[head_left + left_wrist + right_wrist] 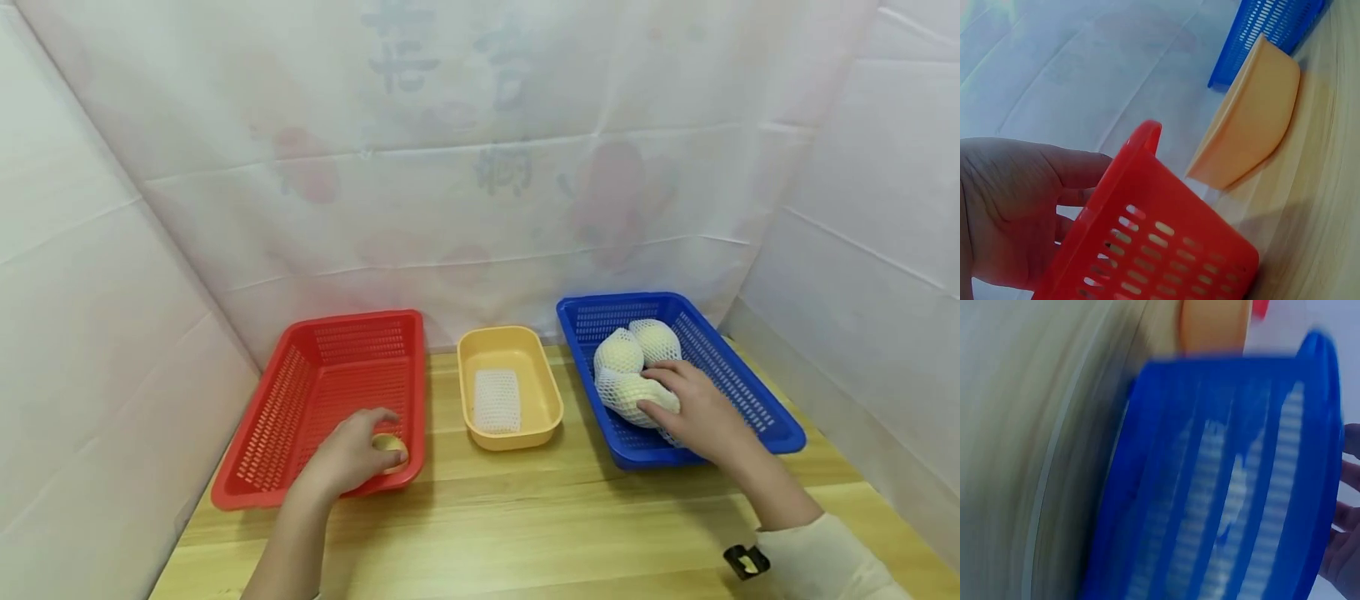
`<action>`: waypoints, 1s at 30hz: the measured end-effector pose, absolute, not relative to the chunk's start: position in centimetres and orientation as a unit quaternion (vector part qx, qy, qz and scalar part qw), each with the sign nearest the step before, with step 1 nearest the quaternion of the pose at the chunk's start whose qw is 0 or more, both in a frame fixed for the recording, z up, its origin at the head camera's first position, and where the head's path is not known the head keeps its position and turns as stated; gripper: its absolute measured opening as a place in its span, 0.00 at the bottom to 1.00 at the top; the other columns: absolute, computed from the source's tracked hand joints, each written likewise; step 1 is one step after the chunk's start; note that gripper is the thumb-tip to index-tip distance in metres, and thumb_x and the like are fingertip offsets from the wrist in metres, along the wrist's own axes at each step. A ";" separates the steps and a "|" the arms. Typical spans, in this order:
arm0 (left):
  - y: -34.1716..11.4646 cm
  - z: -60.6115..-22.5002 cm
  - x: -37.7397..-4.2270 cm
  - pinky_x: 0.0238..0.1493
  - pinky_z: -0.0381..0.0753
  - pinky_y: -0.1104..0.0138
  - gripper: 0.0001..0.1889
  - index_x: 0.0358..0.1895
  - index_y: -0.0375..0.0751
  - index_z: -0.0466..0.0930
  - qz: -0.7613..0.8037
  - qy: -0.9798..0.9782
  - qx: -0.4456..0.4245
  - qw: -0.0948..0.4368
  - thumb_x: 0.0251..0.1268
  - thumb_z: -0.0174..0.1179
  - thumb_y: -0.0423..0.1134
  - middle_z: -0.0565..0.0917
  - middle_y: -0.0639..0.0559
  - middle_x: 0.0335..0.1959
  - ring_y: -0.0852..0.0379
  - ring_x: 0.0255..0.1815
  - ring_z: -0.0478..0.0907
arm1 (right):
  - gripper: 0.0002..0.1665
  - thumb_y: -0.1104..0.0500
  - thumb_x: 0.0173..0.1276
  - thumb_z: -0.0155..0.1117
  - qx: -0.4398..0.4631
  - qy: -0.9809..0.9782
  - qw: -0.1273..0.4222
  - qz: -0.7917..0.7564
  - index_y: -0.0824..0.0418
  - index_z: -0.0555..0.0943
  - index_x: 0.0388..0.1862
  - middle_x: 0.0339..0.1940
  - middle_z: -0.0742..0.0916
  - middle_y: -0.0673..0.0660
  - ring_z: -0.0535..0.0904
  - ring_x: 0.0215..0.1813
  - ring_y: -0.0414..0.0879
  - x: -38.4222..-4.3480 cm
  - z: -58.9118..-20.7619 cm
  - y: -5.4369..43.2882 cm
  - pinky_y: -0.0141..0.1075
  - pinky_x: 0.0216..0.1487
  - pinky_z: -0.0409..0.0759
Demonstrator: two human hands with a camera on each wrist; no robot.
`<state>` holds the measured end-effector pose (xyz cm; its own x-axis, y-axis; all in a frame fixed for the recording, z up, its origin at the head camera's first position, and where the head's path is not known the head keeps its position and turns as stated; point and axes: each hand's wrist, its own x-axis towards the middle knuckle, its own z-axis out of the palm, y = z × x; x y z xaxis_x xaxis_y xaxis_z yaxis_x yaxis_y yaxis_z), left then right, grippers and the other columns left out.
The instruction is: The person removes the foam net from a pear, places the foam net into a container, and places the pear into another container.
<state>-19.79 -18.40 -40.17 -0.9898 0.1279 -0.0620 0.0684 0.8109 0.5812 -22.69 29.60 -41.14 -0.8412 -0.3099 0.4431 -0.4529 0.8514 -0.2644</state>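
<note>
In the head view my left hand (351, 454) reaches into the red basket's near right corner. Its thumb overlaps a small round yellow fruit (388, 443), while the index finger arches above, apart from it. The left wrist view shows the same hand (1016, 206) behind the basket's rim, fingertips hidden. Over the blue basket, my right hand (697, 408) holds a pale yellow fruit in a white foam net (630, 398), thumb on its near side and fingers on its far side. Two more netted fruits (618, 352) lie behind it. The right wrist view shows the fingers (1350, 475) beyond the rim.
The red basket (416, 375) stands on the left and the blue basket (757, 408) on the right. Between them a yellow-orange tray (540, 379) holds a flat white foam net (497, 402). White cloth walls (480, 217) enclose the wooden table (495, 525).
</note>
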 end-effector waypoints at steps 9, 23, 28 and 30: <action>-16.9 -39.3 -18.9 0.56 0.77 0.41 0.26 0.59 0.48 0.79 0.290 0.955 0.062 -0.024 0.55 0.72 0.42 0.76 0.47 0.63 0.44 0.64 0.73 | 0.48 0.36 0.64 0.65 0.112 -0.982 0.007 0.151 0.70 0.68 0.69 0.65 0.73 0.77 0.63 0.66 0.77 -24.2 -41.2 34.4 0.72 0.58 0.65; -8.3 -41.2 -18.0 0.62 0.77 0.61 0.20 0.52 0.47 0.82 0.308 0.894 0.275 -0.174 0.55 0.73 0.41 0.82 0.55 0.55 0.55 0.59 0.77 | 0.59 0.38 0.49 0.77 0.097 -0.978 -0.110 0.151 0.73 0.65 0.69 0.63 0.75 0.77 0.73 0.60 0.74 -26.0 -42.9 35.9 0.62 0.51 0.76; -4.5 -42.4 -17.9 0.59 0.79 0.67 0.20 0.54 0.48 0.81 0.297 0.881 0.337 -0.148 0.58 0.70 0.43 0.81 0.57 0.54 0.60 0.56 0.78 | 0.51 0.44 0.49 0.78 0.105 -0.977 -0.098 0.160 0.72 0.70 0.64 0.54 0.81 0.73 0.78 0.48 0.61 -26.1 -43.0 36.2 0.50 0.40 0.78; -3.3 -42.9 -17.9 0.57 0.79 0.68 0.20 0.55 0.49 0.81 0.287 0.881 0.352 -0.134 0.59 0.70 0.45 0.82 0.58 0.53 0.61 0.55 0.78 | 0.48 0.45 0.49 0.77 0.102 -0.980 -0.085 0.147 0.70 0.72 0.62 0.52 0.81 0.72 0.78 0.45 0.59 -25.9 -42.8 36.2 0.49 0.37 0.77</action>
<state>-17.92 -3.30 -42.90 -0.7165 0.5433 0.4377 0.6968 0.5878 0.4110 -25.94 36.16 -42.80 -0.9649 -0.2249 -0.1357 -0.1751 0.9359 -0.3057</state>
